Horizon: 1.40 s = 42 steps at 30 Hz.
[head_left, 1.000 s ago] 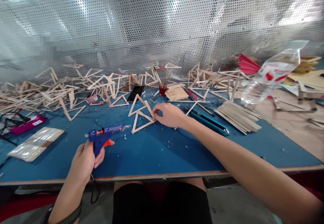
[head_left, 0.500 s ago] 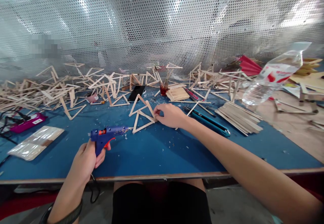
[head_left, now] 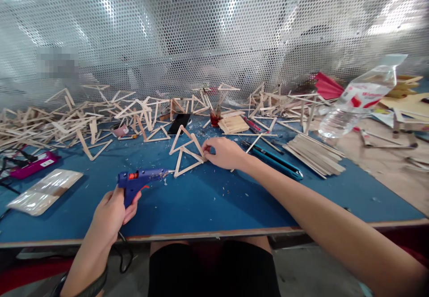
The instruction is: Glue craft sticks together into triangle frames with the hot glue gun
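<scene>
My left hand (head_left: 115, 212) is wrapped round the handle of a blue glue gun (head_left: 142, 177), its nozzle pointing right. The nozzle tip is close to the left corner of a small frame of joined wooden sticks (head_left: 188, 168) on the blue tabletop; whether they touch I cannot tell. My right hand (head_left: 221, 151) pinches the right corner of this stick frame, where the sticks meet. Part of that corner is hidden by the fingers. Another stick triangle (head_left: 181, 139) stands just behind, seeming joined to it.
Piled stick frames (head_left: 50, 125) line the back below a perforated metal screen (head_left: 201, 33). Right of my hand lie a teal utility knife (head_left: 278, 163) and flat sticks (head_left: 315, 154); a plastic bottle (head_left: 362, 98) leans beyond. A purple power strip (head_left: 35, 163) and a clear packet (head_left: 47, 192) are left.
The glue gun has shifted very slightly left along with the whole view, its nozzle staying by the frame's left corner. The right hand keeps its pinch on the stick frame.
</scene>
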{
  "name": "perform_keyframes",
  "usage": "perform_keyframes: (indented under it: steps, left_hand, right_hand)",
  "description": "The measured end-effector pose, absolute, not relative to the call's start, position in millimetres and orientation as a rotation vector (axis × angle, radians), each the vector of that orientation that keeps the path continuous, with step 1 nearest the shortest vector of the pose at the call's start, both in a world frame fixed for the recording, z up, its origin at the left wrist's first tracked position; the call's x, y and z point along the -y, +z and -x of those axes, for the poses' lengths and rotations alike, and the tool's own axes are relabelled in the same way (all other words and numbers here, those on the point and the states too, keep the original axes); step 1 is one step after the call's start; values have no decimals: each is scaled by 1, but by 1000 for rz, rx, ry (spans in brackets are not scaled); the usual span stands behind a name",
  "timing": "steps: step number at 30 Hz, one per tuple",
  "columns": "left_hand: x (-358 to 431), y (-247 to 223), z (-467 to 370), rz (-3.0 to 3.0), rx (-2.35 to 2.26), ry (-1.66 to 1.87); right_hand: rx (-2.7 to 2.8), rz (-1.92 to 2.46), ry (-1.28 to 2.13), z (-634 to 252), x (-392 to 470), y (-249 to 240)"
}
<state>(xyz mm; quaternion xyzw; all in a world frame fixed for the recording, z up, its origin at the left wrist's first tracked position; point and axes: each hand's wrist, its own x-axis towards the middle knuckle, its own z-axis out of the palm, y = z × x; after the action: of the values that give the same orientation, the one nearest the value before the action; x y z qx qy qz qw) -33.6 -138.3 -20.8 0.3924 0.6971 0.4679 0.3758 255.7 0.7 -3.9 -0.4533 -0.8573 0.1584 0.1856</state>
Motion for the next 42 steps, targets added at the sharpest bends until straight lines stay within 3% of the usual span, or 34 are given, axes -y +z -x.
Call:
perform_keyframes:
  steps: [42]
  left_hand:
    - [141,-38,51,-1106,-1665,1260]
  right_hand:
    - [2413,1275,437,-255,-1,-5]
